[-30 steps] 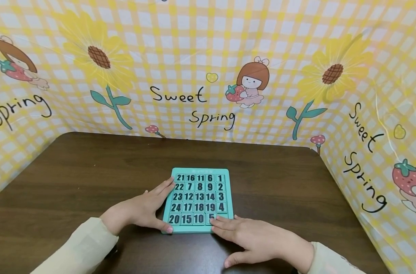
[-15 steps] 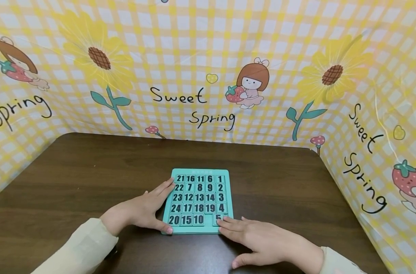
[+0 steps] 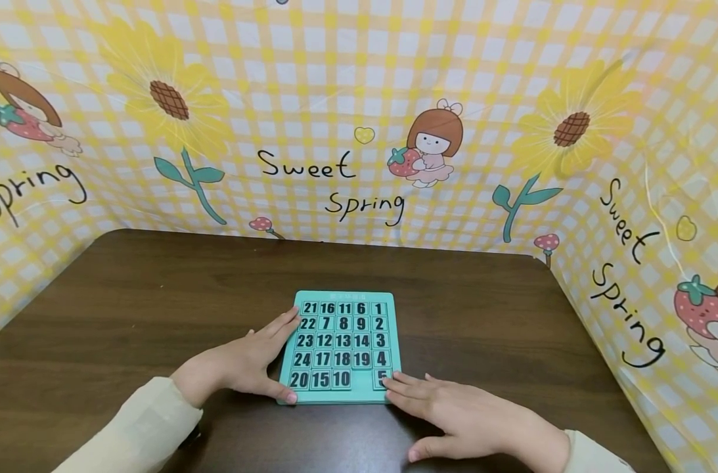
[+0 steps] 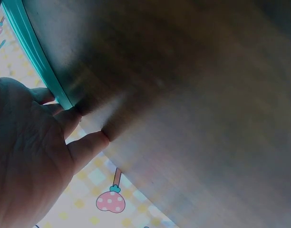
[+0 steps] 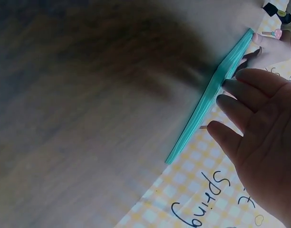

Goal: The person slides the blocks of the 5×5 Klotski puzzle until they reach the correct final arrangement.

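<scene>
A turquoise number slide puzzle lies flat on the table, its black-numbered tiles set in rows. My left hand rests at its left side, with fingers stretched along the edge and thumb at the lower left corner. At the lower right, my right hand touches the 5 tile with extended fingertips, partly covering it. A gap separates this tile from the 10 tile. Both wrist views show the puzzle's thin side edge, with straight fingers against it; the tile faces are hidden there.
The puzzle lies on a dark brown wooden table. A yellow checked cloth printed with flowers and "Sweet Spring" rises behind it and along both sides. Pale sleeves cover the forearms.
The 5 tile has slid right from the fourth column into the bottom right corner, with my right hand moving along with it. The gap now sits where the tile was. My left hand stays put.
</scene>
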